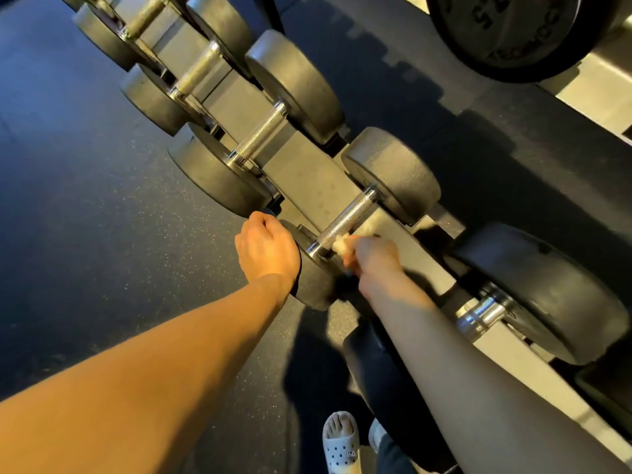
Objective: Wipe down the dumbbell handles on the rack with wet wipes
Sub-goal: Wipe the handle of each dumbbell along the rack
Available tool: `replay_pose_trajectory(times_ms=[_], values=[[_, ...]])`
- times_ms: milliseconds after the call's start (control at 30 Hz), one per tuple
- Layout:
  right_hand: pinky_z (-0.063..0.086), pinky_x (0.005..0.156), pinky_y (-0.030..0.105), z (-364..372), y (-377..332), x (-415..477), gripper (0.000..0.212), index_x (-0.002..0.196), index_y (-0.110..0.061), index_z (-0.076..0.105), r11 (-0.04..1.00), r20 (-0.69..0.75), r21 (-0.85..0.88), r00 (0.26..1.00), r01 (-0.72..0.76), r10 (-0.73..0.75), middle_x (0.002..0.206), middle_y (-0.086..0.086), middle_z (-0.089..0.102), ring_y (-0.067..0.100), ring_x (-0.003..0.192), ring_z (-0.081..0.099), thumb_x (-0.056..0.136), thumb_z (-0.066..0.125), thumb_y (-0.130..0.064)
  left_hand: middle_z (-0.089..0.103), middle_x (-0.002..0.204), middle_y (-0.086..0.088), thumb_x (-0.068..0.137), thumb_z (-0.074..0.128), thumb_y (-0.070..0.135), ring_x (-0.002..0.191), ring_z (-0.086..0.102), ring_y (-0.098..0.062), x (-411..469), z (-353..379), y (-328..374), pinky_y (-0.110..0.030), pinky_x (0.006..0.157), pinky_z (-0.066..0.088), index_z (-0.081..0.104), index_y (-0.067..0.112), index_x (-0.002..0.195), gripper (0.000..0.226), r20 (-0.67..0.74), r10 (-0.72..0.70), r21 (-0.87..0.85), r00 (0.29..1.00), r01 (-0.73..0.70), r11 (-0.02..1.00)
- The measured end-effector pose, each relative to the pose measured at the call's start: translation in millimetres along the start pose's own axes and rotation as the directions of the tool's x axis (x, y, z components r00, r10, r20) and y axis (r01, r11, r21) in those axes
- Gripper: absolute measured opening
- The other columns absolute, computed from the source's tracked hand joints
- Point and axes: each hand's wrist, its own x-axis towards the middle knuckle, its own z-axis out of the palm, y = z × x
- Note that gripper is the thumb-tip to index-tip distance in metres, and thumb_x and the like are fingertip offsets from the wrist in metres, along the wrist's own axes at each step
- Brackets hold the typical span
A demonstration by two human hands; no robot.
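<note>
Rack (301, 162), grey and sloped, carries a row of black round-headed dumbbells running diagonally across the view. The dumbbell (393, 172) under attention sits fourth along the row from the far end, with its knurled metal handle (349, 213) exposed between the two heads.

Left hand (266, 248): fingers curled down over the top edge of the near head (314, 278), gripping it. The fingertips are out of sight behind the hand.

Right hand (371, 254): closed around a bunched pale wet wipe (340, 241), which it presses against the lower end of the handle, just beside the near collar. The hand is blurred, so finger detail cannot be read.

Other items noted: a further dumbbell (537, 292) just to the right on the same rack, a large black weight plate (513, 32) at upper right, dark speckled floor (85, 200) on the left, and a light perforated slipper (340, 443) at the bottom edge.
</note>
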Motion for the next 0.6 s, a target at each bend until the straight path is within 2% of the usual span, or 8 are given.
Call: replay_pose_trajectory(times_ms=[67,133,233,333,433,500,533,600], values=[[0.050,0.068,0.026,-5,-17,2,0.006,0.090,0.001,0.067,0.985,-0.072,0.163,0.997,0.046,-0.035,0.075,0.010,0.064,0.016,0.063,0.058,0.095,0.063,0.000,0.062,0.096,-0.002,0.101,0.036,0.022,0.100,0.057,-0.030,0,0,0,-0.053,0.088,0.051,0.058,0.020,0.091,0.024,-0.004,0.004,0.002,1.000,-0.004,1.000],[0.053,0.062,0.022,1,-13,-5,0.007,0.100,-0.001,0.069,0.967,-0.071,0.225,0.992,0.115,-0.101,0.087,0.010,0.069,0.013,0.065,0.061,0.094,0.065,-0.003,0.062,0.097,-0.002,0.101,0.036,0.021,0.101,0.057,-0.030,-1,-1,1,-0.053,0.089,0.051,0.057,0.021,0.091,0.024,-0.003,0.005,0.008,1.000,-0.005,1.000],[0.049,0.060,0.023,13,18,-8,0.031,0.121,-0.004,0.063,0.984,0.040,-0.118,0.991,0.133,-0.129,0.111,0.012,0.068,0.016,0.083,0.063,0.090,0.071,-0.009,0.062,0.099,-0.003,0.101,0.036,0.022,0.101,0.057,-0.029,-1,-1,1,-0.052,0.089,0.051,0.057,0.022,0.092,0.022,-0.002,0.006,0.018,1.000,-0.006,1.000],[0.050,0.063,0.028,13,14,-12,0.034,0.118,-0.002,0.061,0.931,0.103,-0.351,0.992,0.101,-0.069,0.107,0.014,0.066,0.021,0.087,0.063,0.088,0.073,-0.011,0.063,0.097,-0.002,0.101,0.037,0.024,0.100,0.058,-0.029,-1,-1,1,-0.053,0.088,0.052,0.056,0.023,0.092,0.021,0.002,0.010,0.018,1.000,-0.010,1.000],[0.050,0.061,0.023,-2,-12,-13,0.006,0.097,-0.002,0.068,0.992,0.012,-0.057,0.993,0.116,-0.116,0.083,0.009,0.066,0.013,0.064,0.059,0.092,0.066,-0.001,0.062,0.094,-0.002,0.098,0.035,0.029,0.097,0.058,-0.029,-1,-1,0,-0.054,0.086,0.053,0.055,0.025,0.090,0.022,0.001,0.017,0.023,1.000,-0.017,1.000],[0.053,0.063,0.024,-5,-18,-12,0.008,0.089,-0.006,0.068,0.955,-0.065,0.251,0.987,0.159,-0.147,0.081,0.008,0.066,0.013,0.064,0.061,0.092,0.066,0.002,0.062,0.093,-0.002,0.098,0.034,0.030,0.097,0.059,-0.029,-2,-2,1,-0.054,0.086,0.053,0.054,0.026,0.089,0.022,0.002,0.015,0.023,1.000,-0.015,1.000],[0.053,0.062,0.023,-3,-15,-13,0.007,0.091,-0.006,0.068,0.941,-0.059,0.294,0.986,0.165,-0.155,0.081,0.007,0.066,0.013,0.064,0.061,0.093,0.066,0.000,0.062,0.093,-0.002,0.097,0.034,0.031,0.098,0.059,-0.029,-2,-2,1,-0.054,0.086,0.053,0.054,0.026,0.089,0.022,0.004,0.015,0.026,1.000,-0.015,1.000],[0.051,0.059,0.021,2,-2,-18,0.006,0.099,-0.007,0.068,0.984,-0.036,0.104,0.989,0.143,-0.140,0.078,0.004,0.065,0.009,0.062,0.059,0.099,0.063,-0.010,0.062,0.094,-0.002,0.097,0.034,0.031,0.098,0.059,-0.029,-2,-2,1,-0.054,0.086,0.053,0.054,0.026,0.090,0.022,0.005,0.017,0.031,1.000,-0.017,0.999]])
